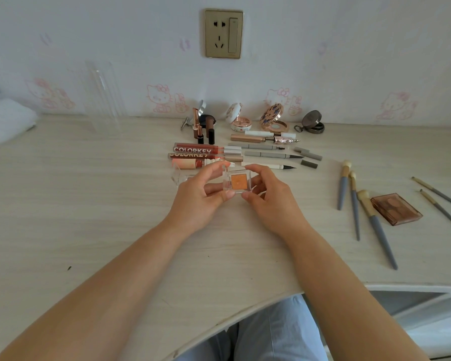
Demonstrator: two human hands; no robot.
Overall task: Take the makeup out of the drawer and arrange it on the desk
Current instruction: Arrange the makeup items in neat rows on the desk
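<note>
Both hands meet over the middle of the desk (pixel 89 204) around a small clear case holding an orange eyeshadow pan (pixel 238 182). The left hand (pixel 203 194) pinches its left edge, thumb at the near corner and fingers curled over the far side; the right hand (pixel 268 194) pinches the right edge the same way, thumb near, forefinger arched over the top. The case sits tilted toward the camera, held just above the desktop.

Just behind the fingers lie three lip gloss tubes (pixel 198 149) side by side, caps to the right, and partly hidden by the left hand is another clear case (pixel 179 175). Right of the glosses lie grey eyeliner pens (pixel 266 154) with loose grey caps (pixel 309 155) beside them. Further back, near the wall, stand lipsticks (pixel 197 126) and three open compacts: a white one (pixel 236 118), a gold one (pixel 272 118) and a dark metal one (pixel 314 123).

Well to the right lie three blue-handled brushes (pixel 354 201), a brown eyeshadow palette (pixel 396 208) touching the nearest brush, and two thin brushes (pixel 443 201) at the frame edge. A clear acrylic stand (pixel 103 100) rises at the back left; a wall socket (pixel 224 33) sits above. At the lower right an open drawer (pixel 414 306) shows under the desk edge
</note>
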